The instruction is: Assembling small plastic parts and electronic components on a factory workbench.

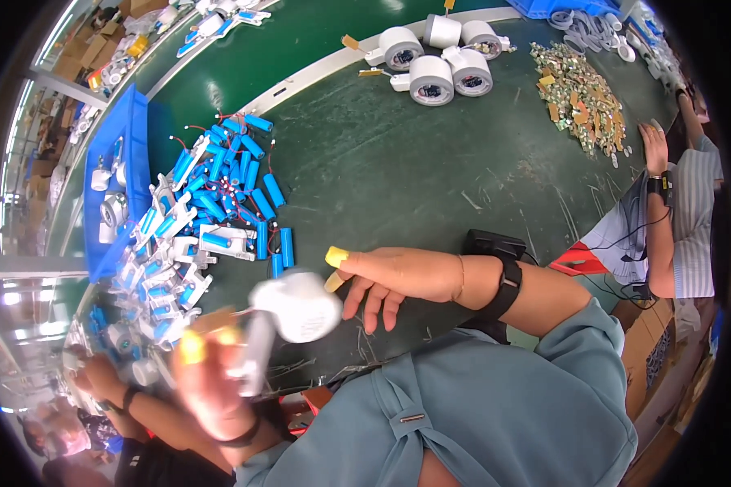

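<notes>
Motion blurs my left hand (pixel 207 369) at the lower left; yellow covers show on its fingertips. Its fingers are closed on a white plastic housing (pixel 304 307), which has a rounded head and a flat arm hanging beside it. Just right of the rounded head is my right hand (pixel 406 280), thumb and fingers apart, with nothing visible in it. Yellow covers sit on its thumb and a finger. Beyond the housing lies a heap of blue cylindrical batteries (pixel 240 174) with thin red wires. White plastic holders (pixel 158 276), some with batteries in them, are piled left of my left hand.
A blue bin (pixel 115 174) with white parts stands at the left. White round housings with grey rims (pixel 432 81) are grouped at the back. Small circuit boards (pixel 581 97) are heaped back right. Another person's hand (pixel 655 148) rests at the right edge; another's arm (pixel 158 422) reaches in lower left.
</notes>
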A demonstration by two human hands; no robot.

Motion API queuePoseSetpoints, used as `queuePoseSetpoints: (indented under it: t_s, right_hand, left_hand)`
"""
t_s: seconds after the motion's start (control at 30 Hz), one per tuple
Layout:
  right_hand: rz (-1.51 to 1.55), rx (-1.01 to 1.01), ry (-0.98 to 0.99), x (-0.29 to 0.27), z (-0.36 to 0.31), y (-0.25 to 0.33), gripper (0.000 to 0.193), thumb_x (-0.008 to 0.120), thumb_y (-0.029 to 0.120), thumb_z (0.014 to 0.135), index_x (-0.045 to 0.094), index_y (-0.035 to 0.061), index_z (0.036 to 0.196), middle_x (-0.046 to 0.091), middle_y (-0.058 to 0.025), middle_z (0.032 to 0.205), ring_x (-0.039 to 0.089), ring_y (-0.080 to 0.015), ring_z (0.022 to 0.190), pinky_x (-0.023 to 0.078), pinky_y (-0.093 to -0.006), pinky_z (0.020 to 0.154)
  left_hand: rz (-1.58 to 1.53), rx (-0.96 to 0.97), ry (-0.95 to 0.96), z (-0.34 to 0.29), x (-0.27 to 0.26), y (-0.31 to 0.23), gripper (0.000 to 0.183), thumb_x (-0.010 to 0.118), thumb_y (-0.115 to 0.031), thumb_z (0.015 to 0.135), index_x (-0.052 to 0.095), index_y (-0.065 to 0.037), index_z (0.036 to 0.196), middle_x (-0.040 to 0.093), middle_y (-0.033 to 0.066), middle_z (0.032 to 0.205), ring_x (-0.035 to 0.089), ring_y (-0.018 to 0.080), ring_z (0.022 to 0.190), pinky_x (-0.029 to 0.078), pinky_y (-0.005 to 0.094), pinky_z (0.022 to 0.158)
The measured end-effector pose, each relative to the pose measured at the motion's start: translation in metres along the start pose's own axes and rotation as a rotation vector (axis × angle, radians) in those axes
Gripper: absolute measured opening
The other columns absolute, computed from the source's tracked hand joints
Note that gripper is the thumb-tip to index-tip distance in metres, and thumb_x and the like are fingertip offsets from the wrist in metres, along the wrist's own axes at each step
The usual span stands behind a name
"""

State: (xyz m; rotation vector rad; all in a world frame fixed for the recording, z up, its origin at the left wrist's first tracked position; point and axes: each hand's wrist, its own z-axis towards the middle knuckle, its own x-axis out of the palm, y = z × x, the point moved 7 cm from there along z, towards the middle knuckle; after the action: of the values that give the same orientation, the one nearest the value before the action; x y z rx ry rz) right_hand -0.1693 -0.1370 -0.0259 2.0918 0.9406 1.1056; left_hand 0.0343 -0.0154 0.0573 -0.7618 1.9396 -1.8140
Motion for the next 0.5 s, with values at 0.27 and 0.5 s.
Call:
queuePoseSetpoints:
  t_s: [0.27, 0.5]
  right_hand:
    - [-0.307, -0.372, -0.481, -0.097, -0.023, 0.050, 0.026, 0.053, 0.020, 0.097, 0.058, 0.0045, 0.117, 0.066, -0.0056, 0.088, 0.064, -0.0095, 0.068, 0.050, -0.0230, 0.053]
    - [-0.535, -0.499, -0.912, -0.158, -0.010, 0.126, 0.056, 0.056, 0.031, 0.097, 0.040, 0.0029, 0.142, 0.065, -0.0104, 0.086, 0.066, -0.0155, 0.065, 0.055, -0.0284, 0.054]
  left_hand:
    - [1.100, 0.289, -0.597, 0.063, -0.258, -0.112, 0.041, 0.054, -0.041, 0.098, 0.071, -0.004, 0.105, 0.068, 0.0067, 0.077, 0.057, 0.0141, 0.061, 0.043, 0.0276, 0.056]
    - [2.095, 0.182, -0.792, 0.129, -0.390, -0.108, 0.047, 0.044, -0.038, 0.095, 0.069, 0.002, 0.095, 0.067, 0.0293, 0.093, 0.064, 0.0477, 0.089, 0.049, 0.0540, 0.074]
